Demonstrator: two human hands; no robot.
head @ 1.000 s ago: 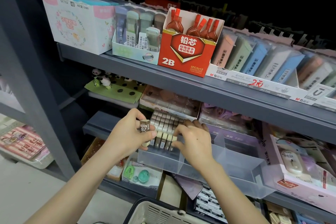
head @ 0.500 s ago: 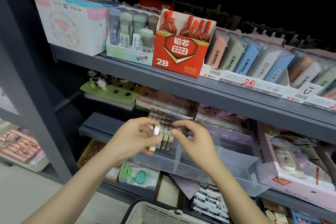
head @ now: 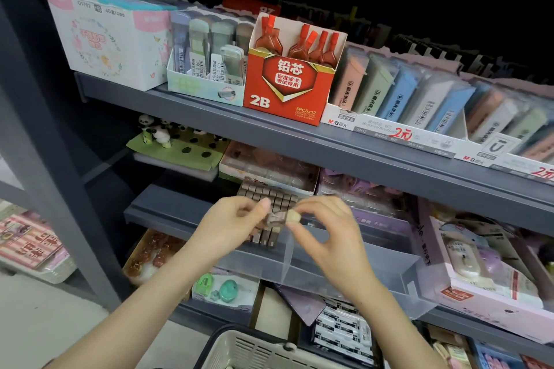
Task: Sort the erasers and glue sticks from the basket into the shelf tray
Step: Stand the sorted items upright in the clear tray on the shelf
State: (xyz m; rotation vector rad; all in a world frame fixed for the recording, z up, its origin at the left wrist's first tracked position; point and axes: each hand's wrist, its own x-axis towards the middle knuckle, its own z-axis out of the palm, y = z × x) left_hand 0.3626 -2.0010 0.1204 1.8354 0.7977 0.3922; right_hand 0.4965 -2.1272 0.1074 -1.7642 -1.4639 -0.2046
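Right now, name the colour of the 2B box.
2B box: red with white lettering; head view.

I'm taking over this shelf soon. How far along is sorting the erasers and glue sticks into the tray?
Done: rows of erasers stand in the left compartment of the clear tray. In hand: left hand and right hand together pinch one more eraser above them. Left: setting it in; no glue sticks show in the tray, and what remains in the basket is mostly out of view.

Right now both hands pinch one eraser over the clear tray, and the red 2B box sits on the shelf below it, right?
No: the head view shows the red 2B box on the shelf above the clear tray. The left hand and right hand do pinch one eraser over it.
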